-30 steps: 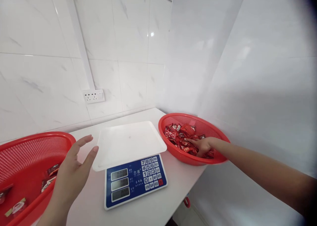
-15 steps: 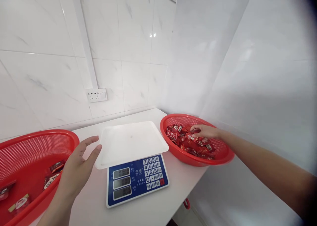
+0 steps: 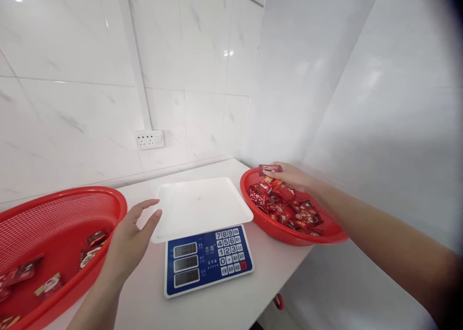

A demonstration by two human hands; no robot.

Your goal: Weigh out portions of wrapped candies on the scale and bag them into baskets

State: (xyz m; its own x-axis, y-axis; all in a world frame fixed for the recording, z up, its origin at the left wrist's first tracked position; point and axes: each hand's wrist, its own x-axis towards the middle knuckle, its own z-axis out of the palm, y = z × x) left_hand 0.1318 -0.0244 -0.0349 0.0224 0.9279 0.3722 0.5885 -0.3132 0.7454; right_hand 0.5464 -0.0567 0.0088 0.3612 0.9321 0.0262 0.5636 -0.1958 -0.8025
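A small dark red packet [image 3: 269,169] is pinched in my right hand [image 3: 289,174], raised just above the far rim of the right red basket [image 3: 280,229]. Beneath it lie several small red packets [image 3: 278,202] in a heap. My left hand [image 3: 132,236] is open, thumb and fingers apart, beside the left edge of the white weighing tray [image 3: 200,204]. Nothing lies on that tray. In front of it is the scale's blue panel [image 3: 210,260] with number keys and three displays showing zeros.
The left red basket [image 3: 121,207] holds several packets [image 3: 50,285] spread over its bottom. Scale and baskets stand on a white table [image 3: 144,303] against a tiled wall. A wall socket [image 3: 150,139] sits above the table. A grey-white wall rises at the right.
My right hand has lifted out of the packet heap to the basket's far rim with a packet. My left hand stays open near the tray. The view has shifted slightly left.
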